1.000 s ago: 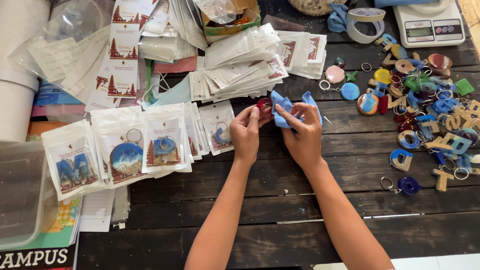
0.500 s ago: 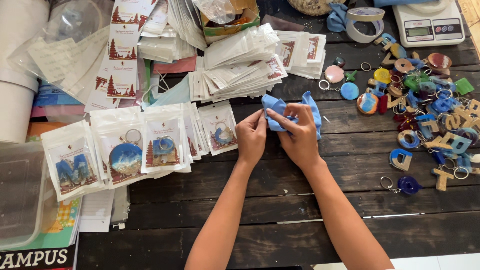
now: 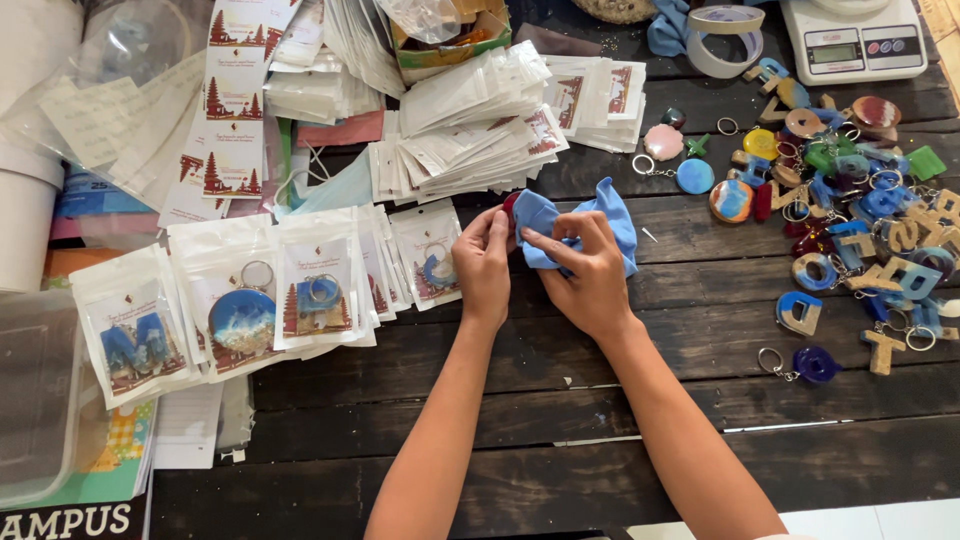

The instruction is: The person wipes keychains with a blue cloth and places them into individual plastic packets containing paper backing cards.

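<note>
Seen from the head camera, a dark wooden desk (image 3: pixel 560 400) is covered with craft goods. A crumpled blue cloth (image 3: pixel 600 225) is held above the middle of the desk by both hands. The left hand (image 3: pixel 483 262) is closed in a pinch, its fingertips pressed on a small dark red piece (image 3: pixel 510 205) that shows at the left edge of the cloth; what the piece is cannot be told, since most of it is hidden. The right hand (image 3: pixel 590 275) is curled shut over the lower part of the cloth, with the forefinger stretched across the fabric towards the left hand. The two hands are touching or nearly touching at the fingertips.

Just left of the left hand, a fan of clear packets (image 3: pixel 250 300) is laid out, each with a card and a keyring inside. A blue round keyring (image 3: pixel 241 318) is seen in one of them. Behind the hands, a stack of flat white packets (image 3: pixel 470 140) is piled up, and further left printed cards (image 3: pixel 230 110) with red tree shapes are spread.

To the right, well apart from the hands, a heap of loose keyrings (image 3: pixel 860 200) in many colours is scattered. A roll of tape (image 3: pixel 725 38) and a white kitchen scale (image 3: pixel 850 40) are placed at the far edge. A clear plastic tub (image 3: pixel 35 400) is set at the near left.
</note>
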